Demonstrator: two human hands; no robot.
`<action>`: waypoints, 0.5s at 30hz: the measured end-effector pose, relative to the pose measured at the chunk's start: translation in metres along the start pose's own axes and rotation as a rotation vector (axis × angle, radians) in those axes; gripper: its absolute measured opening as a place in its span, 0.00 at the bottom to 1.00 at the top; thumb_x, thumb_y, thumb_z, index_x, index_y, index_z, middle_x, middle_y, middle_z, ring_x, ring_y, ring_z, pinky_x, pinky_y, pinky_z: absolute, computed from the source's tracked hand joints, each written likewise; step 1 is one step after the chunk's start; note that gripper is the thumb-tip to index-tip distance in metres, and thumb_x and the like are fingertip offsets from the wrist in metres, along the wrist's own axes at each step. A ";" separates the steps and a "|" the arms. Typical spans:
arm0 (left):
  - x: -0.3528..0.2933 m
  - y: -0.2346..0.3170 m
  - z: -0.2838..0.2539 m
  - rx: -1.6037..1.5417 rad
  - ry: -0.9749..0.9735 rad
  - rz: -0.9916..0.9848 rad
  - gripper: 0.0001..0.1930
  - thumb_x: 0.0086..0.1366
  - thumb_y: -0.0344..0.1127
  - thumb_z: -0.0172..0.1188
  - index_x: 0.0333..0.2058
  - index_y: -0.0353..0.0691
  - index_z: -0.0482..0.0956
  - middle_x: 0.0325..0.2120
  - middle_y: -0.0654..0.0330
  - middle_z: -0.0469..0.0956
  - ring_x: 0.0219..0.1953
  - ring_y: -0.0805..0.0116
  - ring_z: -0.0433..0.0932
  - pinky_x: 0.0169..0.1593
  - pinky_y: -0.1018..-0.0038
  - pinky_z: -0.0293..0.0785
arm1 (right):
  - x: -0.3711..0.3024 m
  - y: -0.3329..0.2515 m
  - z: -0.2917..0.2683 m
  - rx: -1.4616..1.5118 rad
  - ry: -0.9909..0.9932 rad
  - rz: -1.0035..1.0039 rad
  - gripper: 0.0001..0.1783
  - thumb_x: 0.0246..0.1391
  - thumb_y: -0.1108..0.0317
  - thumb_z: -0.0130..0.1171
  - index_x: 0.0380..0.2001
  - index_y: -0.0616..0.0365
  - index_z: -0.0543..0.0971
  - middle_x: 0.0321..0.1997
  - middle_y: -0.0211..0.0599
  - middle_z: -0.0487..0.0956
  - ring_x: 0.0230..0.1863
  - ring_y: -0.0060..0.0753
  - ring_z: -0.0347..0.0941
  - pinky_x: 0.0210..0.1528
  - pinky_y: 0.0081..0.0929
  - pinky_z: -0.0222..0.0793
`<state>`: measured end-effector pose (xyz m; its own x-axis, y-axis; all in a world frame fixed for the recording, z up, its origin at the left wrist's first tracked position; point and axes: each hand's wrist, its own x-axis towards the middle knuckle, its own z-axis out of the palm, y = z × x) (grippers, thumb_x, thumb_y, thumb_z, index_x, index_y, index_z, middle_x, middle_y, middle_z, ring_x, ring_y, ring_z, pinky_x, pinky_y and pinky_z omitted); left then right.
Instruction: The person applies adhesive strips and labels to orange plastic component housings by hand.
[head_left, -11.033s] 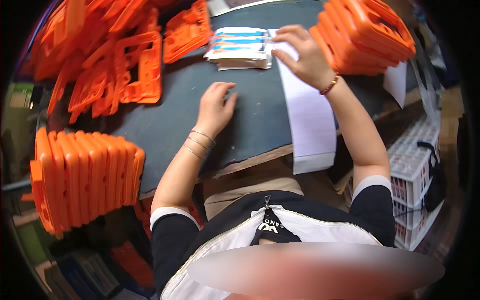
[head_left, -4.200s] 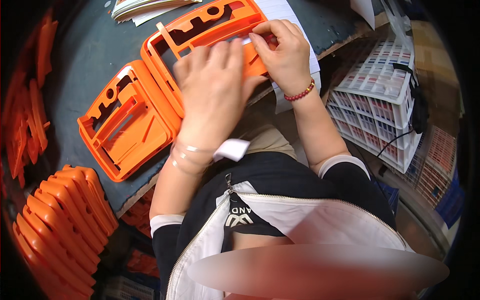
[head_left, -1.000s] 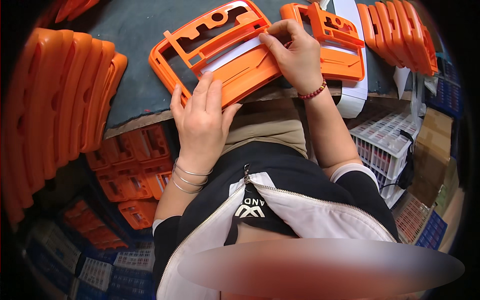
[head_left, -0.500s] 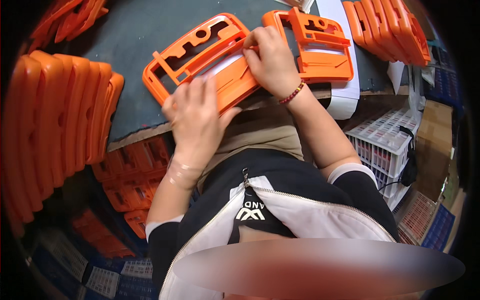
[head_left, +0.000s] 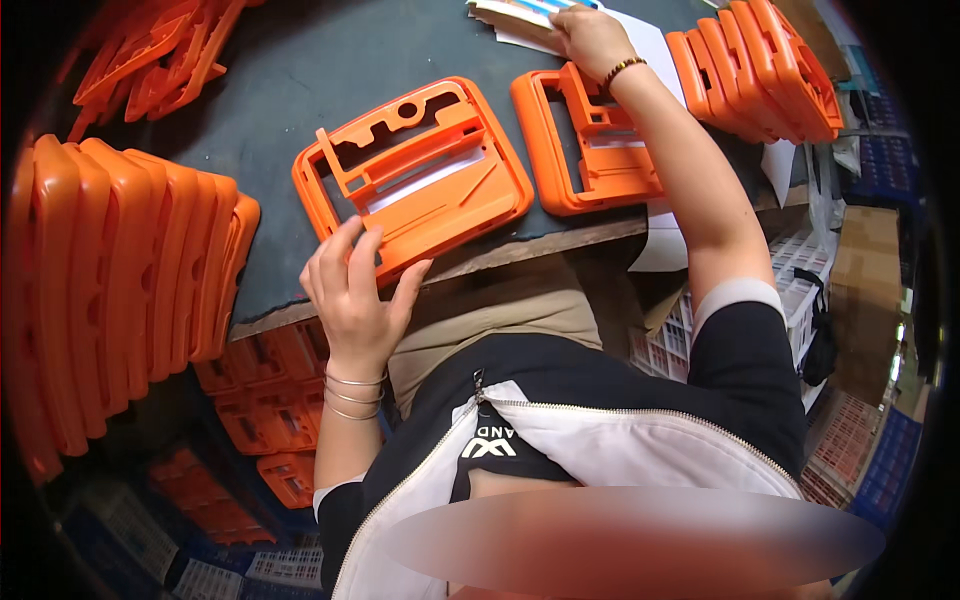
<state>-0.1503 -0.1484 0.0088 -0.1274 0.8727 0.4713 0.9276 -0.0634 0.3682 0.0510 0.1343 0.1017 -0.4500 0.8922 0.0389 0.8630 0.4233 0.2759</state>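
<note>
An orange plastic frame (head_left: 455, 205) lies flat on the table in front of me, with cut-outs along its far side and a white strip in its slot. My left hand (head_left: 355, 290) is at its near left corner, fingers spread, the fingertips touching or just over the edge. Farther off, my right hand (head_left: 595, 42) has its fingers bent against a stack of white and blue paper sheets (head_left: 520, 28), closed at the stack's edge. Under my right forearm lies a second orange frame (head_left: 540, 135), partly hidden, with a loose-looking orange bar across it.
A long row of orange frames (head_left: 130, 260) stands at the left, and another row (head_left: 745, 75) at the far right. Orange parts (head_left: 165, 60) are piled at the far left. White paper (head_left: 660, 235) hangs over the near table edge. A white crate (head_left: 800, 275) stands below on the right.
My right hand has left the nearer orange frame and reached out to the paper stack. My left hand has drawn back from the white strip to the frame's near corner.
</note>
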 end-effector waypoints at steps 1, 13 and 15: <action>-0.002 0.001 0.000 -0.059 0.029 0.009 0.27 0.52 0.39 0.76 0.49 0.39 0.77 0.49 0.53 0.76 0.51 0.53 0.74 0.56 0.61 0.66 | 0.002 0.011 0.015 -0.002 0.008 -0.008 0.17 0.61 0.53 0.51 0.38 0.47 0.86 0.37 0.46 0.85 0.38 0.46 0.83 0.43 0.45 0.77; 0.060 0.065 0.030 -0.720 -0.099 -0.082 0.09 0.61 0.30 0.67 0.37 0.32 0.79 0.34 0.52 0.80 0.34 0.58 0.81 0.39 0.70 0.78 | 0.058 0.060 0.074 0.558 -0.107 -0.056 0.14 0.56 0.53 0.59 0.36 0.48 0.86 0.32 0.39 0.85 0.34 0.38 0.82 0.39 0.39 0.75; 0.063 0.068 0.032 -0.747 -0.121 -0.116 0.09 0.65 0.32 0.65 0.39 0.32 0.80 0.34 0.54 0.81 0.31 0.66 0.81 0.37 0.72 0.79 | 0.062 0.064 0.069 0.662 -0.111 -0.114 0.17 0.54 0.50 0.61 0.35 0.50 0.87 0.31 0.38 0.86 0.33 0.37 0.82 0.40 0.39 0.75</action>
<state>-0.0841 -0.0817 0.0376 -0.1304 0.9378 0.3219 0.4216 -0.2414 0.8740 0.0940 0.2281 0.0554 -0.5507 0.8323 -0.0639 0.7863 0.4915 -0.3745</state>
